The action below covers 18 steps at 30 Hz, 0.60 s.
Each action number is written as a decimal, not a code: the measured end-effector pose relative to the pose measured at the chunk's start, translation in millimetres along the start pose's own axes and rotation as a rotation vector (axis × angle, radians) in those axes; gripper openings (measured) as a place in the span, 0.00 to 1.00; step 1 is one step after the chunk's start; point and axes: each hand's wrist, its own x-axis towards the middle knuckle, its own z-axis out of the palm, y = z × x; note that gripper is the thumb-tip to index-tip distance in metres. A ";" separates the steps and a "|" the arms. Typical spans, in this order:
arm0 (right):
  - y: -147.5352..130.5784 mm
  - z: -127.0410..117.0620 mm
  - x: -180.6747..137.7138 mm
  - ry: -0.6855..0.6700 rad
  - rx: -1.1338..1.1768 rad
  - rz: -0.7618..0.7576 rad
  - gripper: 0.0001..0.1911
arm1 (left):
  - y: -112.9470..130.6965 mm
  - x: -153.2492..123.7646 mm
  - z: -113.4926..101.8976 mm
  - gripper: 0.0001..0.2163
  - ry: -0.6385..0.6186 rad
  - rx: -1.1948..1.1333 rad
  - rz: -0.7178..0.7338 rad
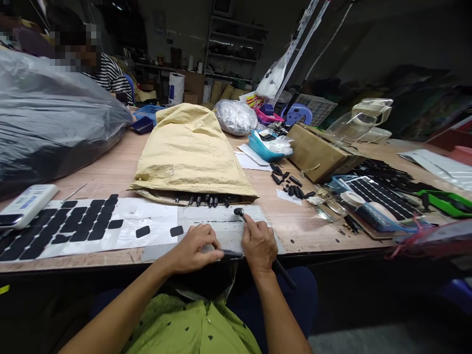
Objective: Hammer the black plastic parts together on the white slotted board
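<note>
My right hand (259, 242) is closed around a black rod-shaped part (239, 212); its round head pokes up past my fingertips and its tail juts out below my wrist. My left hand (195, 247) pinches a thin dark piece (230, 253) at the table's front edge, touching the right hand. Both hands rest on a grey sheet (210, 220). To the left lies a white backing sheet (147, 219) with several black rounded pads (79, 223) stuck on it.
A yellow woven sack (190, 147) lies behind the hands, with black parts (206, 199) spilling from its mouth. A large grey plastic bag (51, 118) fills the left. A cardboard box (317, 152), solar panel (376, 196) and loose black parts (291, 187) sit right. A person in stripes (110, 76) sits far left.
</note>
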 end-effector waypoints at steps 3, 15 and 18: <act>-0.4 -0.9 0.3 -0.017 0.000 0.003 0.17 | 1.9 -21.9 14.9 0.08 -0.065 0.203 0.067; 0.1 1.6 -1.0 0.007 0.003 -0.011 0.16 | -28.9 5.8 -15.2 0.10 0.419 0.242 -0.300; 0.1 2.8 -1.4 0.016 0.003 -0.015 0.16 | -49.5 28.9 -50.6 0.12 0.623 0.388 -0.603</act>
